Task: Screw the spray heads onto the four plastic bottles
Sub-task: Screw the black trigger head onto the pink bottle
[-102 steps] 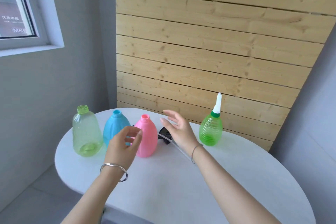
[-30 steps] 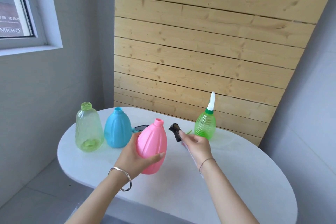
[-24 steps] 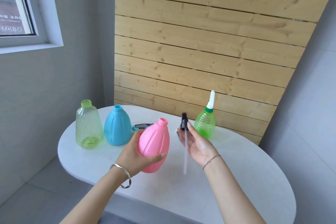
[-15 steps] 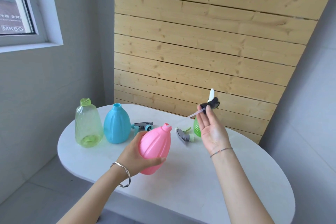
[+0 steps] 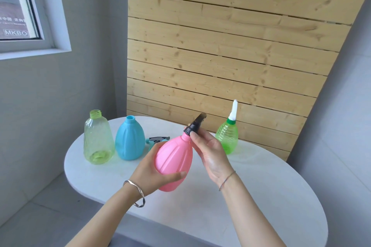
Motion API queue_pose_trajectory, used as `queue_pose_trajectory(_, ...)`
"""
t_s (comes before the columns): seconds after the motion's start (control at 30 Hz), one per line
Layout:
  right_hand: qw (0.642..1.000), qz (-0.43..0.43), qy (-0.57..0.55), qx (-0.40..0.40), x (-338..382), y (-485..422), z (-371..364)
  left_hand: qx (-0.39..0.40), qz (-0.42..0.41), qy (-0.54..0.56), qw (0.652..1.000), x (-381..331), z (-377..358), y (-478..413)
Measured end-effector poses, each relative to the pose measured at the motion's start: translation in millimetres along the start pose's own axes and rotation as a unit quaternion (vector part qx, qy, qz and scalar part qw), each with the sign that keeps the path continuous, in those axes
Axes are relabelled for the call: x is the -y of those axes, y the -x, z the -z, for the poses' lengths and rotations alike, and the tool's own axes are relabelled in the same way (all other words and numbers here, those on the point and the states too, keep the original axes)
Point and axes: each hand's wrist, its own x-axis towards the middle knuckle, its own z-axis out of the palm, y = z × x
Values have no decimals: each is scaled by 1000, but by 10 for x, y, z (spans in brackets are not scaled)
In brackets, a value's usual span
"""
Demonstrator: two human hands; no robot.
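My left hand (image 5: pixel 155 172) grips the pink bottle (image 5: pixel 174 161) by its belly and holds it tilted to the right above the table. A black spray head (image 5: pixel 195 124) sits on the pink bottle's neck, and my right hand (image 5: pixel 208 152) pinches its collar. At the back left stand a pale green bottle (image 5: pixel 98 140) and a blue bottle (image 5: pixel 130 141), both with bare necks. A green ribbed bottle (image 5: pixel 227 140) with a white nozzle stands at the back right. A teal spray head (image 5: pixel 157 140) lies behind the pink bottle, partly hidden.
The white oval table (image 5: pixel 261 196) is bounded by a wooden slat wall (image 5: pixel 230 56) behind and a grey wall with a window (image 5: pixel 18 6) at the left. Its front edge drops to a grey floor (image 5: pixel 30 216).
My right hand swung the black spray head down from near the green ribbed bottle; its tube has gone out of sight and the head now rests on the pink bottle's neck.
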Motion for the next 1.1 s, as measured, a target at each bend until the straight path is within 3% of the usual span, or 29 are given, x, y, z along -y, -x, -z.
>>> queue_pose_trajectory(0.13, 999, -3, -22, 35, 30, 13, -25, 11, 4, 8, 1000, -6, 56, 8)
queue_pose_trajectory(0.3, 998, 12, 43, 48, 106, 19, -7, 40, 28, 50, 998, -11, 79, -8)
queue_pose_trajectory(0.6, 996, 59, 60, -16, 87, 38, -175, 12, 7, 102, 995, -114, -25, 14)
queue_pose_trajectory(0.77, 999, 5, 30, 37, 105, 65, -203, 3, -2, 128, 992, -169, -25, 5)
queue_pose_trajectory(1.0, 996, 47, 46, -59, 70, 88, -298, 0, -32, 116, 993, -203, -28, 36)
queue_pose_trajectory(1.1, 999, 36, 12, -6, 91, 94, -268, 3, -40, 112, 993, -212, -1, 41)
